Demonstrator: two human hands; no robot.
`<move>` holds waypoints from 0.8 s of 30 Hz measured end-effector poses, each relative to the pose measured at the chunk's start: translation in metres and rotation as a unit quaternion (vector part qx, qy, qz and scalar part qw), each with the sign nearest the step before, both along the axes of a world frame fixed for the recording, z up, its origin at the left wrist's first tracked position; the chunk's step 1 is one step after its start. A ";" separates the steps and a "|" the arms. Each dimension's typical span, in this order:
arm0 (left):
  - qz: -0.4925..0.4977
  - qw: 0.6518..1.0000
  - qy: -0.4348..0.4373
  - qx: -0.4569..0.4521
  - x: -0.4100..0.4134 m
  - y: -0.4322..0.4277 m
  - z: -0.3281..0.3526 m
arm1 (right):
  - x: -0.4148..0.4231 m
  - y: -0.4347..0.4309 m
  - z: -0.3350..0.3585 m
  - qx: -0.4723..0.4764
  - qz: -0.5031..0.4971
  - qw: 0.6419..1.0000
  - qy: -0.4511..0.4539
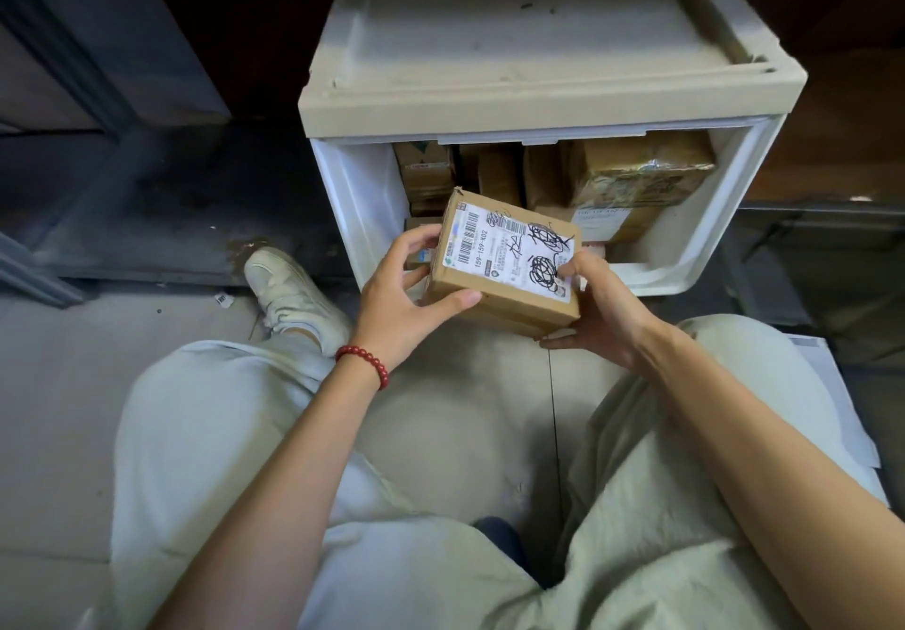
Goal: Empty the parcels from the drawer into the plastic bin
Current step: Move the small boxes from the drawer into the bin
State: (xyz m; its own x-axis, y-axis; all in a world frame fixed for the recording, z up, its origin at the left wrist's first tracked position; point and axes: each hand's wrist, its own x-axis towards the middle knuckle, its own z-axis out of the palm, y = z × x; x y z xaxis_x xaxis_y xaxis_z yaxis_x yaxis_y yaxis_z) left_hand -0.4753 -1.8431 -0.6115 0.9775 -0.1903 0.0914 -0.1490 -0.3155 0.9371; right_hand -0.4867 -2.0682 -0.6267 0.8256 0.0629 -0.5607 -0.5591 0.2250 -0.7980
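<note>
A small brown cardboard parcel [509,262] with a white shipping label and black scribbles is held just in front of the pulled-out white drawer [365,198]. My left hand [406,296] grips its left side, thumb along the near edge. My right hand [602,301] holds the right end, thumb on the label and fingers underneath. Several more brown parcels [636,169] lie inside the drawer, one wrapped in clear tape. The plastic bin is out of view.
The drawer belongs to a beige plastic cabinet [534,42] standing on the floor. My knees in pale trousers and a white shoe [289,291] flank the parcel. A dark metal frame [98,66] runs along the left. White sheets [832,384] lie by my right leg.
</note>
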 end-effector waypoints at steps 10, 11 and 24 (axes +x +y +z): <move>0.012 1.000 0.021 -0.003 0.002 0.008 0.007 | 0.000 -0.001 0.006 -0.019 0.031 0.999 0.001; 0.012 1.000 0.028 0.004 0.001 0.009 0.007 | -0.001 -0.002 0.008 -0.025 0.038 0.999 0.004; 0.013 0.992 0.039 0.119 -0.001 0.014 0.002 | -0.003 -0.001 0.012 -0.107 0.094 0.990 -0.024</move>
